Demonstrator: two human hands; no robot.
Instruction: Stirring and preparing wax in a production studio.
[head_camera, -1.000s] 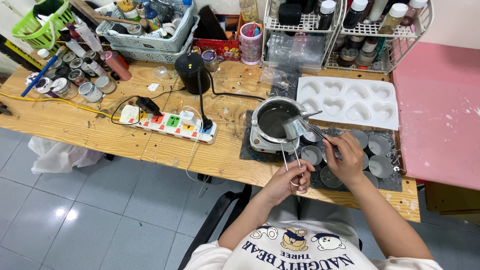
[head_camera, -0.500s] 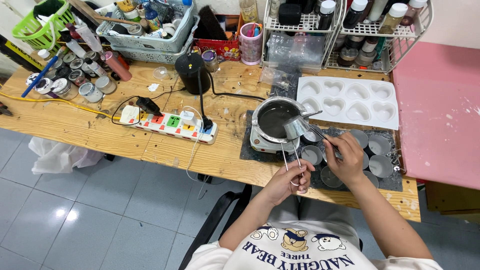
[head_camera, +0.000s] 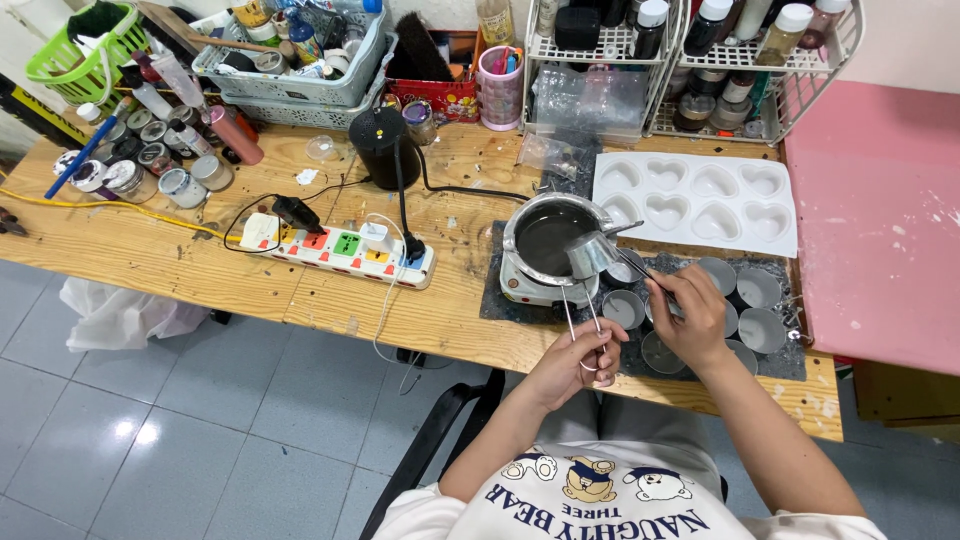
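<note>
Red printed box (head_camera: 432, 98) far centre; clear bags (head_camera: 585, 100) under the far rack; labelled bottles (head_camera: 712, 22) on rack, far right.

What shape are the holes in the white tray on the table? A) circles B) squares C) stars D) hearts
D: the white tray lies on the table beyond the little round tins, and every hollow in it is heart-shaped.
</note>
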